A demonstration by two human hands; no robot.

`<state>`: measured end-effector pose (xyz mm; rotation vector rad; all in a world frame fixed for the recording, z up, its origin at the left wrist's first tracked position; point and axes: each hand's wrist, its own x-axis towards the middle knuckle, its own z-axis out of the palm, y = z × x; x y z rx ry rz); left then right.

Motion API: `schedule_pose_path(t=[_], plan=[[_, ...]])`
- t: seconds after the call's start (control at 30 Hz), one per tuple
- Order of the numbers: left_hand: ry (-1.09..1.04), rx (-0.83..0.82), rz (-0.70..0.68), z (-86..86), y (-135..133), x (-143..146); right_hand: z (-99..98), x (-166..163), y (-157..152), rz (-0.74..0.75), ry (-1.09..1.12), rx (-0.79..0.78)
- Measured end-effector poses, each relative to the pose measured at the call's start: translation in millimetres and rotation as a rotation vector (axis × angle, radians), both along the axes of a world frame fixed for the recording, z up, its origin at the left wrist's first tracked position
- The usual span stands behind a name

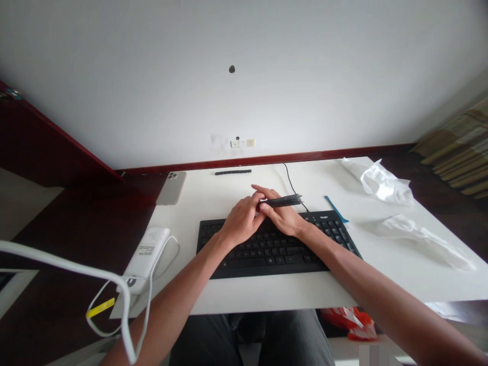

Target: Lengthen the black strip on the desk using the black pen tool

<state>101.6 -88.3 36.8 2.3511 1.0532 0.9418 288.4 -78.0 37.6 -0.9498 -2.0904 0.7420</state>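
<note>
Above the middle of a black keyboard (pixel 251 254), my two hands meet around a slim black brush (pixel 284 201) with a frayed, bristly right end. My left hand (pixel 241 218) has its fingers closed at the brush's left end. From the other side, my right hand (pixel 287 221) lies behind the brush, its thumb pressed near the same end and one finger stretched out to the left. Part of the brush's handle is hidden by my fingers. Beneath my wrists, the keyboard lies flat on the white table (pixel 267 297).
Left on the table are a phone (pixel 171 188) and a white box-shaped device (pixel 147 254) with a white cable (pixel 68 264). A dark knobbly strip (pixel 233 172) lies at the back. Rightward are a blue thin tool (pixel 335 208) and crumpled clear plastic bags (pixel 385 183).
</note>
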Motion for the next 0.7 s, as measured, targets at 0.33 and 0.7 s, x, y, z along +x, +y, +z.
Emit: schedule_pose_path(t=[0.33,0.7], plan=[[0.001,-0.183,0.234,8.7,31.0,-40.6,16.2,19.7,11.3,0.281,-0.167,-0.122],[-0.175,-0.255,0.490,-25.8,79.5,-103.8,5.8,18.2,10.7,0.196,-0.046,-0.248]])
